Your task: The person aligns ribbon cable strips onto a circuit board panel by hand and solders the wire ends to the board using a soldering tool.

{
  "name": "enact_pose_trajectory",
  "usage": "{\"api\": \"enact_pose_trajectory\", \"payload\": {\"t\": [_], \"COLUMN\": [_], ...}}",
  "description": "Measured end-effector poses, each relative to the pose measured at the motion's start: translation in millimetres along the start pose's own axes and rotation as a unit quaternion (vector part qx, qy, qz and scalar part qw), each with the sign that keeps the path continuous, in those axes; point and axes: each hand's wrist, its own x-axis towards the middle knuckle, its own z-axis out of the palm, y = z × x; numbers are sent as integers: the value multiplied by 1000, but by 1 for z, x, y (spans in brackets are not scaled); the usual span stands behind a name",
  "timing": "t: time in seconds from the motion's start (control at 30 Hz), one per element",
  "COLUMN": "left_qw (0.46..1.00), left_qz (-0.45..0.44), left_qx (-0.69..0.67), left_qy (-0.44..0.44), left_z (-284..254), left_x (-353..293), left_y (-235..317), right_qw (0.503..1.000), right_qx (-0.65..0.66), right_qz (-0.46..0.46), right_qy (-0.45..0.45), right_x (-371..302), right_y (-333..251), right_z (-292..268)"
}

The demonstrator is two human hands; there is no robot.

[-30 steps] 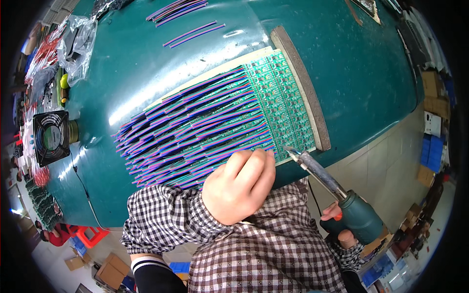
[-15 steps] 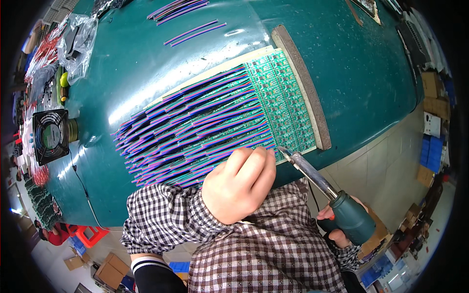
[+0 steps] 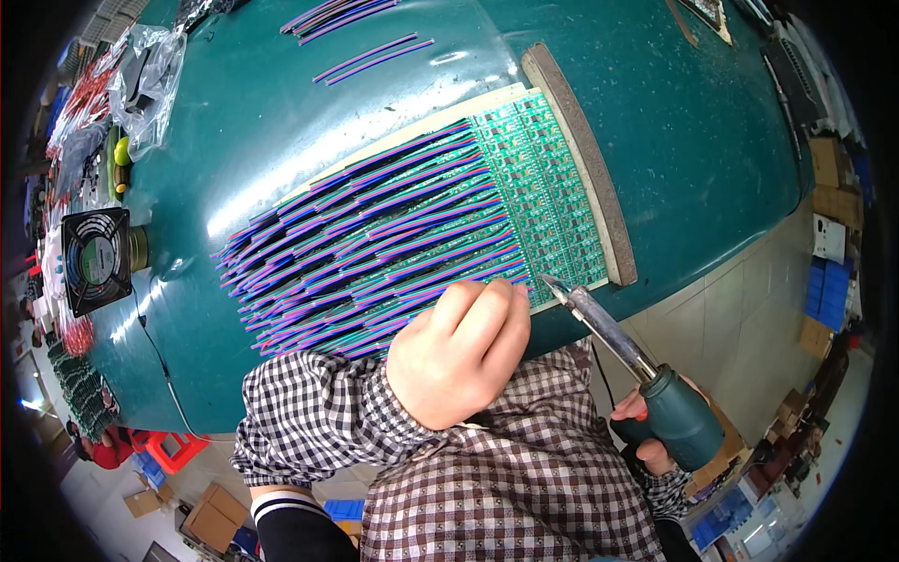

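Note:
Rows of small green circuit boards (image 3: 554,192) lie in one panel, with multicoloured flat wires (image 3: 375,229) fanning out leftward from them. My left hand (image 3: 461,351) is closed at the panel's near edge, its fingertips pinched on a wire strip that they mostly hide. In my right hand (image 3: 651,440) is a soldering iron (image 3: 684,417) with a dark green handle and a metal barrel. Its tip points up and left, just right of my left fingertips, over or touching the nearest boards; contact cannot be made out.
A brown bar (image 3: 582,164) runs along the panel's right side on the green tabletop (image 3: 693,150). Loose wire strips (image 3: 375,59) lie toward the far side. On the left stand a small fan (image 3: 96,262) and a clear plastic bag (image 3: 150,89). A red stool (image 3: 171,452) is below.
The soldering iron's tip has shifted slightly right and away from my left fingertips. My left hand stays in nearly the same place.

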Motion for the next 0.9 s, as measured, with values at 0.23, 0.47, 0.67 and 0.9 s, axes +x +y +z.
{"api": "enact_pose_trajectory", "payload": {"t": [0.23,0.47,0.67,0.9], "left_qw": [1000,1000,1000,997], "left_qz": [5,1,7,56], "left_qx": [8,7,9,57], "left_qy": [-4,4,9,-4], "left_z": [2,1,4,3], "left_x": [2,0,0,-1], "left_y": [2,0,1,-3], "right_qw": [1000,999,999,999], "right_qx": [-5,-22,-23,-31], "right_qz": [9,22,28,1], "right_qy": [10,-28,-17,-6], "right_x": [4,-9,-12,-6], "right_y": [-7,9,10,3], "right_z": [3,-4,-4,1]}}
